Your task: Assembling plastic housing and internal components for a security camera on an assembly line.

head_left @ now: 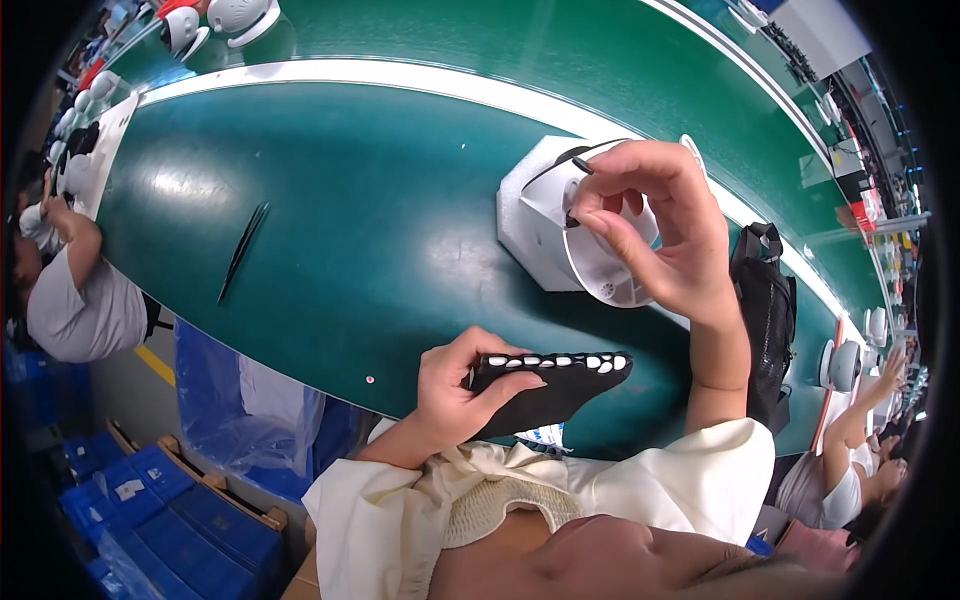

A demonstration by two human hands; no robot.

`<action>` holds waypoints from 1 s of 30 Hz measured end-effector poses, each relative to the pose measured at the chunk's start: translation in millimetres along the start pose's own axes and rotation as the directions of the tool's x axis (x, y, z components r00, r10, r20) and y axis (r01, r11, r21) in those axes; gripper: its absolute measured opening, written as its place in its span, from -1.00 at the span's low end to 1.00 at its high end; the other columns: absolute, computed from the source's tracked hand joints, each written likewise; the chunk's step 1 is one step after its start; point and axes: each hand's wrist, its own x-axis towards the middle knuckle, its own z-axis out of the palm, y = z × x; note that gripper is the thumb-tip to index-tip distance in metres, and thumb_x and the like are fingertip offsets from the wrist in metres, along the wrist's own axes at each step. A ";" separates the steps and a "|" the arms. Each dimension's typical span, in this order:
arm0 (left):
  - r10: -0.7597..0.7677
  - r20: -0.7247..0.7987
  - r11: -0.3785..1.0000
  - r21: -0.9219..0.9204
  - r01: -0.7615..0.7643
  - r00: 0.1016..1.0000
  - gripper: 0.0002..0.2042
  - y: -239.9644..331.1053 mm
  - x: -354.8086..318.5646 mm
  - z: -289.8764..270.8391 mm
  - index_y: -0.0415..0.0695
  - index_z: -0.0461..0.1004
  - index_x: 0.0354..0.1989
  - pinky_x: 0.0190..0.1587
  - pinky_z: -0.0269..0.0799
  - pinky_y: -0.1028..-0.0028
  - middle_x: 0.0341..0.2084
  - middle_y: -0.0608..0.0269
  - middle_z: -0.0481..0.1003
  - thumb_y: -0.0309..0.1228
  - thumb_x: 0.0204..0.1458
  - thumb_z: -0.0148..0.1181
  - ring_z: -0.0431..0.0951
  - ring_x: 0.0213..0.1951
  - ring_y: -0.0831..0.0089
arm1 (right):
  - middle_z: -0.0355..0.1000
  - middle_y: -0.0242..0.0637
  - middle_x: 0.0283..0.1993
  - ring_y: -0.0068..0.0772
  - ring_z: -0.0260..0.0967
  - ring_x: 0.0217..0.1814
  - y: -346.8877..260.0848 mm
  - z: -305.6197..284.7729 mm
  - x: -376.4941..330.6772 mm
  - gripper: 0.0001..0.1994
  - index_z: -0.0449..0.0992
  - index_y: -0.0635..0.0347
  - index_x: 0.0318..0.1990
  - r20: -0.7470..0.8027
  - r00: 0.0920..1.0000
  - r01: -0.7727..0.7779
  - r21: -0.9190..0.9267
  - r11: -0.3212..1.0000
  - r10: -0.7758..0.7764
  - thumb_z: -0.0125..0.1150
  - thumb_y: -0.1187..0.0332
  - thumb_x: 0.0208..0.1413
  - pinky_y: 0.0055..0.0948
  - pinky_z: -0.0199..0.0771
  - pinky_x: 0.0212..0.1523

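Note:
My left hand (445, 395) is closed round a black sheet (525, 400), thumb on top, near the front edge of the bench. Small white oval pieces (600, 363) line the sheet's far edge. Further out, my right hand (665, 220) hovers over a white rounded housing (608, 288), its thumb and fingers curled together in a pinch. Dark bits show at its fingertips, too small to name. The housing rests against a white foam block (515, 215), and a thin black cable (545, 172) loops over the top. My right hand hides part of the housing.
Black tweezers (243, 253) lie on the green bench (360, 200) at left. A black bag (768, 325) lies right of my right forearm. A small white packet (545, 435) is by my clothing. Other people sit at left and right; a white rail (400, 72) borders the bench's far side.

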 end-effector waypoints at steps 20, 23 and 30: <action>0.010 -0.023 0.994 -0.109 -0.012 1.000 -0.82 -2.9 5.6 4.0 -0.28 0.36 -0.41 -0.36 0.34 0.60 -0.48 0.15 0.48 -0.56 -0.16 0.24 0.46 -0.44 0.55 | 0.44 -0.41 -0.45 -0.51 0.26 -0.49 -2.2 4.9 -4.2 -0.64 0.49 0.14 -0.20 0.316 0.784 0.553 -0.747 0.370 -0.533 0.18 0.49 -0.29 -0.57 0.07 -0.50; 0.001 -0.039 0.996 -0.088 -0.005 0.999 -0.82 -3.8 4.4 2.1 -0.27 0.35 -0.41 -0.36 0.34 0.61 -0.48 0.16 0.48 -0.56 -0.15 0.24 0.46 -0.44 0.56 | 0.45 -0.38 -0.41 -0.49 0.31 -0.48 -3.3 4.7 -4.5 -0.66 0.47 0.19 -0.17 0.273 0.807 0.528 -0.731 0.433 -0.524 0.14 0.41 -0.21 -0.57 0.09 -0.48; -0.013 -0.053 0.993 -0.115 0.007 0.999 -0.84 -6.0 4.7 1.0 -0.26 0.34 -0.43 -0.34 0.33 0.61 -0.48 0.17 0.48 -0.59 -0.15 0.22 0.45 -0.43 0.56 | 0.39 -0.17 -0.13 -0.45 0.34 -0.26 -5.5 -41.2 0.6 -0.86 0.35 0.28 -0.34 -0.093 0.992 0.059 -0.257 0.965 -0.086 0.11 0.56 -0.10 -0.58 0.25 -0.26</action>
